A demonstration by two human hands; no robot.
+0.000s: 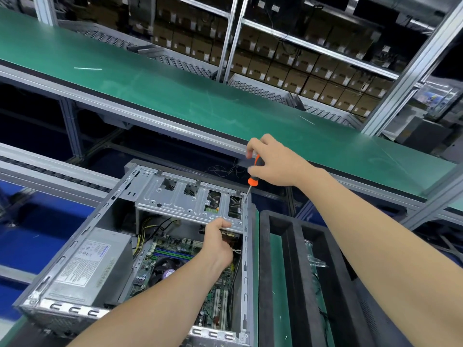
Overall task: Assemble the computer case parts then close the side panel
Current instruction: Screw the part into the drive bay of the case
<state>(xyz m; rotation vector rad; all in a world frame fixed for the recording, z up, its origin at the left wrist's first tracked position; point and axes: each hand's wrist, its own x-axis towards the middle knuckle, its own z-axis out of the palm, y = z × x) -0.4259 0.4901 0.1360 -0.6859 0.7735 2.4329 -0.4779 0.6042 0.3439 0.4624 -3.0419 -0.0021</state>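
Observation:
An open computer case lies on its side in front of me, with its motherboard and grey power supply showing. A silver drive cage spans the far end of the case. My left hand grips the near edge of the cage, thumb on top and fingers curled beneath it. My right hand holds an orange-and-black screwdriver, whose tip stands on a screw at the cage's right corner.
A black foam tray with long slots stands right of the case. A green conveyor belt runs across behind. Aluminium frame posts and shelves of cardboard boxes rise beyond it. Blue floor lies at left.

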